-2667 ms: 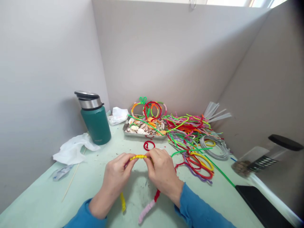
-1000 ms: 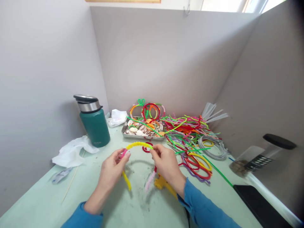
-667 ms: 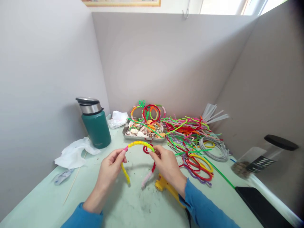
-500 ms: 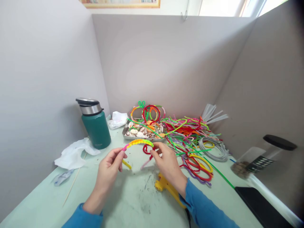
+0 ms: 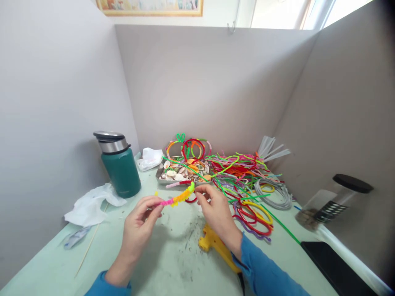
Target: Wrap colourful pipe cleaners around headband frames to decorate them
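A curved band of twisted pipe cleaners [image 5: 181,197], pink, orange, yellow and lime green, hangs between both hands above the table. My left hand [image 5: 140,220] pinches its pink end between thumb and fingertips. At the lime end, my right hand [image 5: 216,207] is closed, with thumb and index finger on the band. A red and pale pink length of pipe cleaner [image 5: 182,183] projects behind the band, and a red curl shows below it. Under my right wrist lies a yellow hot glue gun [image 5: 216,243], partly covered by the forearm.
A metal tray [image 5: 182,182] of shells stands behind my hands, with several pipe-cleaner rings [image 5: 193,150] at its back. Right of it lie a heap of pipe cleaners [image 5: 237,166], a clear jar [image 5: 331,203] and a black phone-like slab [image 5: 335,263]. A green bottle [image 5: 121,172] and tissue [image 5: 94,204] are left.
The band has tipped from an upward arch to a flatter, slanted position, and its red and pale pink part has swung from below to behind it. Both hands stay at its ends.
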The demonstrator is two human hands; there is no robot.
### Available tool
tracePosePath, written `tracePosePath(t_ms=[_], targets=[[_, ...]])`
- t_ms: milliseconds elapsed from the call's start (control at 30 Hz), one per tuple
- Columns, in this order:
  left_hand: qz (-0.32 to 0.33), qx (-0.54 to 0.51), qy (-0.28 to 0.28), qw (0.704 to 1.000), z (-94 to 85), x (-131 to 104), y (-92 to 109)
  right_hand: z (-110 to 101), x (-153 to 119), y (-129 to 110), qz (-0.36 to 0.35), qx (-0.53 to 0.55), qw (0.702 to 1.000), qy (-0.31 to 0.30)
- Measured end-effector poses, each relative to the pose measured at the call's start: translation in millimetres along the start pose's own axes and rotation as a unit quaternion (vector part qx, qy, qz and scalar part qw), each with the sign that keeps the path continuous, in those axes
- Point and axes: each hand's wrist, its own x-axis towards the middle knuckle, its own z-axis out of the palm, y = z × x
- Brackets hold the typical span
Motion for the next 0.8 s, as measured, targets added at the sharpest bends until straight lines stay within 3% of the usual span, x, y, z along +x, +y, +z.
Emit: tracePosePath(t_ms=[200,500,800], targets=[[-0.028,0.006,0.037,0.999,-1.7,-1.6,2.9,-1.8,1.9,2.0,-0.005,0.009,1.0,0.026],[-0.1,-0.096,0.032,0.99,-0.7,-0.7,1.1,-4.1,1.2,-1.9,-0.032,-0.037,0.999,-0.022],[-0.193,-0.134,0.038,0.971,0.3,5.2,7.1,0.6,1.6,0.9,0.099,-0.015,0.991,-0.083]])
